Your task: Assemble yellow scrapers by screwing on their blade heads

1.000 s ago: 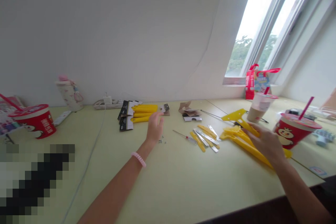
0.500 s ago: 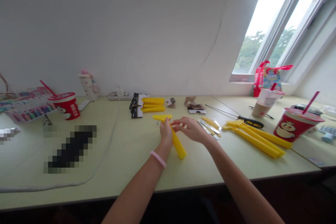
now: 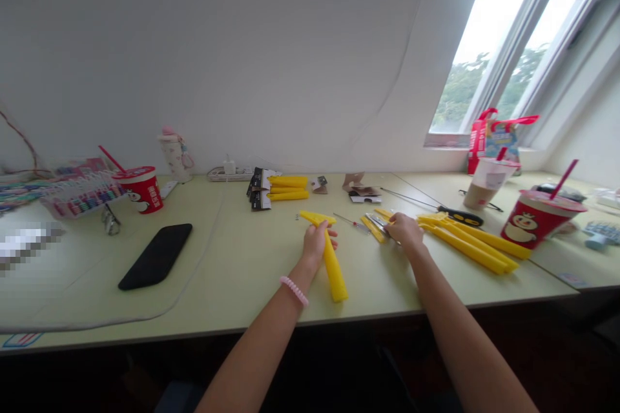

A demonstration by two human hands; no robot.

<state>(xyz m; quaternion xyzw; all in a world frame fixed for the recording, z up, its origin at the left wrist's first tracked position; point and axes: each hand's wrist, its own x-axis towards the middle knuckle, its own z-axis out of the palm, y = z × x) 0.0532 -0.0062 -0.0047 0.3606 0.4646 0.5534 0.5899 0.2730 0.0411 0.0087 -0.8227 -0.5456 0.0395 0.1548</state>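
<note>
My left hand [image 3: 316,240] is wrapped round a yellow T-shaped plastic handle [image 3: 335,272], its wide head pointing away from me and its grip towards the table's front edge. To the right, my right hand [image 3: 405,231] reaches down onto a small pile of flat metal strips [image 3: 379,222] and yellow strips [image 3: 372,230]. Its fingers are closed at the pile; what lies between them is hidden. A thin small screwdriver [image 3: 357,224] lies between the two hands. Several similar yellow handles [image 3: 477,246] lie just right of my right hand.
Packaged yellow pieces [image 3: 288,188] and torn cardboard [image 3: 361,190] lie at the back. A long black-handled screwdriver [image 3: 460,216] rests before a milk-tea cup [image 3: 487,184] and a red cup [image 3: 540,219]. At left are a black phone [image 3: 155,257], a cable [image 3: 194,281] and another red cup [image 3: 145,193].
My right hand has left the yellow handle and moved right, down onto the strips. My left hand still holds the handle. The small screwdriver now shows on the table, and the view has shifted slightly.
</note>
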